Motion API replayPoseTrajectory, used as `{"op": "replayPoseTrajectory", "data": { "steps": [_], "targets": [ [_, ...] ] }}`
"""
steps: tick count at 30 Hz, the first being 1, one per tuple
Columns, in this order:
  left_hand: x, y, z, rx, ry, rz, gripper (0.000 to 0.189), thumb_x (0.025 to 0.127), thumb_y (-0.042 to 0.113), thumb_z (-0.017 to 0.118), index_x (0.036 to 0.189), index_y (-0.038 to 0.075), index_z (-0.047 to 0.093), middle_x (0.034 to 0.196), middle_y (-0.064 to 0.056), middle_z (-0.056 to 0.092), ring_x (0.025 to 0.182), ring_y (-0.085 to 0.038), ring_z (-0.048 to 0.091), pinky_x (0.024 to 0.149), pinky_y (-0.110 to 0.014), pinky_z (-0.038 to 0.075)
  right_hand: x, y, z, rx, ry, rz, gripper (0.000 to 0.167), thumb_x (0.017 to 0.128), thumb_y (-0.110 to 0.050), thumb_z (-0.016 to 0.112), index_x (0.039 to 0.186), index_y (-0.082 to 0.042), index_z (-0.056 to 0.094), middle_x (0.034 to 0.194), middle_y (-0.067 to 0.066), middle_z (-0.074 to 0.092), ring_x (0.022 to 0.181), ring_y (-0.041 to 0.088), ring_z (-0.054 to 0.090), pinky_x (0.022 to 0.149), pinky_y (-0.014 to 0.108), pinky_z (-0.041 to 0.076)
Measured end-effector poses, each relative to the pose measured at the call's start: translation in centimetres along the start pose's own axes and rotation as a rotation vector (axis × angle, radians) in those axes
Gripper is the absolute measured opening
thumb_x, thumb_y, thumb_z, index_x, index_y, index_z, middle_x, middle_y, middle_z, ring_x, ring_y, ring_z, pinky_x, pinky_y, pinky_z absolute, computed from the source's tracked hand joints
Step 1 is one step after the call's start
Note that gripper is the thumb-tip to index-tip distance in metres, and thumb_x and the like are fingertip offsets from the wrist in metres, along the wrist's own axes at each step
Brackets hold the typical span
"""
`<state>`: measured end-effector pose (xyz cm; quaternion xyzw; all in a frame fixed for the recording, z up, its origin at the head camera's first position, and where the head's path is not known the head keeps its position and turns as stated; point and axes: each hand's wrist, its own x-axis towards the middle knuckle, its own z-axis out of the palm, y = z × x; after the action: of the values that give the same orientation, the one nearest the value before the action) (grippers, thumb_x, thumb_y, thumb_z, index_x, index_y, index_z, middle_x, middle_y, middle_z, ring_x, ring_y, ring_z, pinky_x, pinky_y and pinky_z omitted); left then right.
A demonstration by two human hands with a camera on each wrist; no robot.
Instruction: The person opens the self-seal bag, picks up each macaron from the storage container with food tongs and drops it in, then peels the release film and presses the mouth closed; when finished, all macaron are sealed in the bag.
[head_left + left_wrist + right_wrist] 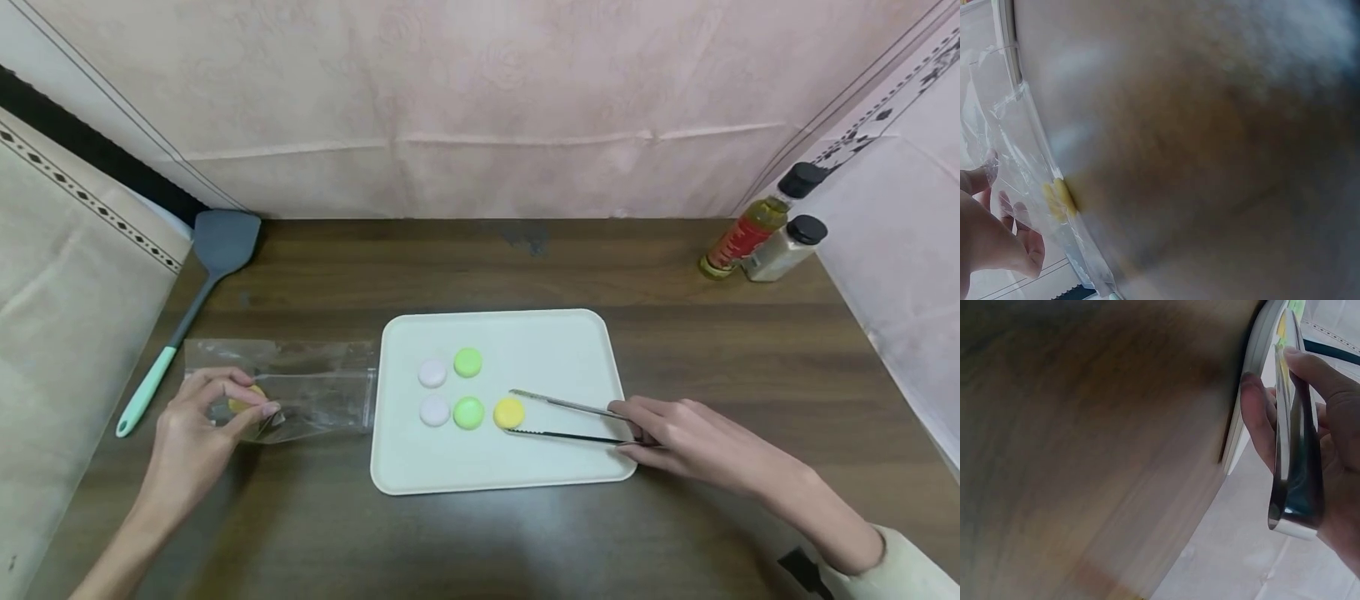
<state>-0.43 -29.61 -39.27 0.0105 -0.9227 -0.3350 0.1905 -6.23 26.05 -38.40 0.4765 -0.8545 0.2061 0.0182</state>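
My right hand (675, 433) grips metal tongs (1297, 456), with thumb and fingers on the two arms. The tongs' tips stand apart on either side of a yellow round macaron-like piece (509, 413) on the white tray (555, 342). Two green pieces (468, 413) and two pale lilac ones (434, 410) lie to its left. My left hand (206, 408) pinches a clear plastic bag (322, 400) flat on the table, left of the tray. Inside the bag is more yellow (1063, 197), partly hidden by my fingers in the head view.
A grey spatula (225, 242) with a mint handle lies at the far left. At the back right stand an oil bottle (742, 237) with a red label and a black-capped jar (783, 250). Cloth (480, 108) hangs along the back table edge.
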Motion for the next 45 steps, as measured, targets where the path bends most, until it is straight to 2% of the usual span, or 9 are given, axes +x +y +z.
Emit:
{"op": "replayPoseTrajectory", "data": {
  "steps": [5,12,20,25,28,32,34,40,45],
  "targets": [
    [0.0,-0.1,0.0,0.001,0.002,0.001,0.024,0.074,-0.014,0.093,0.085,0.001,0.076,0.111,-0.005,0.064,0.112,0.020,0.046,0.092,0.001,0.034,0.2,-0.2,0.0,-0.029,-0.003,0.000,0.030,0.107,-0.034,0.076,0.124,-0.010,0.069,0.093,-0.014,0.064,0.067,-0.011,0.042,0.054,0.010,0.038],
    [-0.1,-0.1,0.0,0.011,-0.002,-0.008,0.023,0.075,-0.014,0.093,0.085,0.000,0.076,0.112,-0.013,0.067,0.112,0.021,0.044,0.092,0.001,0.032,0.4,0.0,0.2,-0.067,0.031,-0.034,0.037,0.113,-0.043,0.062,0.124,-0.010,0.073,0.096,-0.012,0.072,0.066,-0.011,0.045,0.051,0.014,0.040],
    [0.0,-0.1,0.1,0.013,0.006,-0.009,0.024,0.074,-0.014,0.093,0.084,0.000,0.076,0.111,-0.011,0.066,0.112,0.022,0.043,0.093,0.001,0.032,1.5,-0.1,-0.8,0.019,0.027,-0.024,0.033,0.110,-0.037,0.071,0.127,-0.010,0.075,0.098,-0.010,0.075,0.069,-0.012,0.047,0.054,0.011,0.038],
    [0.0,-0.2,0.0,0.015,0.022,-0.004,0.025,0.073,-0.014,0.094,0.084,0.000,0.076,0.111,-0.005,0.065,0.111,0.022,0.045,0.091,0.001,0.033,4.7,-0.9,-1.0,0.039,-0.005,-0.015,0.028,0.105,-0.028,0.078,0.126,-0.010,0.075,0.095,-0.010,0.074,0.066,-0.010,0.044,0.053,0.012,0.035],
    [0.0,-0.2,0.0,0.014,0.023,-0.008,0.025,0.073,-0.014,0.094,0.084,0.000,0.076,0.112,0.005,0.062,0.111,0.022,0.046,0.090,0.000,0.034,7.2,-1.5,-0.6,0.059,-0.036,-0.032,0.028,0.103,-0.023,0.080,0.126,-0.008,0.075,0.097,-0.005,0.076,0.063,-0.007,0.045,0.052,0.013,0.034],
    [0.0,-0.2,0.1,0.004,0.020,-0.007,0.025,0.073,-0.014,0.093,0.084,0.000,0.076,0.112,0.018,0.057,0.111,0.021,0.047,0.092,0.001,0.034,10.4,-2.3,0.2,0.055,-0.073,-0.076,0.028,0.104,-0.025,0.079,0.124,-0.006,0.074,0.089,-0.005,0.071,0.062,-0.003,0.045,0.053,0.016,0.034],
    [0.1,-0.2,0.1,-0.001,0.020,-0.002,0.025,0.073,-0.015,0.093,0.084,0.000,0.075,0.112,0.016,0.058,0.111,0.021,0.047,0.093,0.002,0.034,12.0,-2.7,0.8,0.045,-0.089,-0.090,0.028,0.104,-0.027,0.078,0.123,-0.007,0.074,0.083,-0.008,0.065,0.061,-0.002,0.044,0.052,0.017,0.033],
    [0.1,-0.1,0.0,0.013,0.018,-0.005,0.025,0.073,-0.015,0.093,0.084,-0.001,0.075,0.112,-0.008,0.065,0.111,0.022,0.045,0.093,0.002,0.033,16.4,-3.7,3.4,0.046,-0.161,-0.096,0.024,0.106,-0.029,0.077,0.117,-0.008,0.074,0.078,-0.008,0.060,0.060,0.002,0.041,0.052,0.020,0.029],
    [0.0,0.0,0.0,0.006,0.017,-0.014,0.024,0.074,-0.015,0.093,0.083,-0.002,0.074,0.111,-0.005,0.064,0.111,0.022,0.046,0.094,0.003,0.033,19.1,-4.7,4.9,0.021,-0.190,-0.113,0.019,0.107,-0.028,0.074,0.110,-0.010,0.071,0.079,-0.006,0.062,0.059,0.006,0.041,0.051,0.022,0.026]
  ]
}}
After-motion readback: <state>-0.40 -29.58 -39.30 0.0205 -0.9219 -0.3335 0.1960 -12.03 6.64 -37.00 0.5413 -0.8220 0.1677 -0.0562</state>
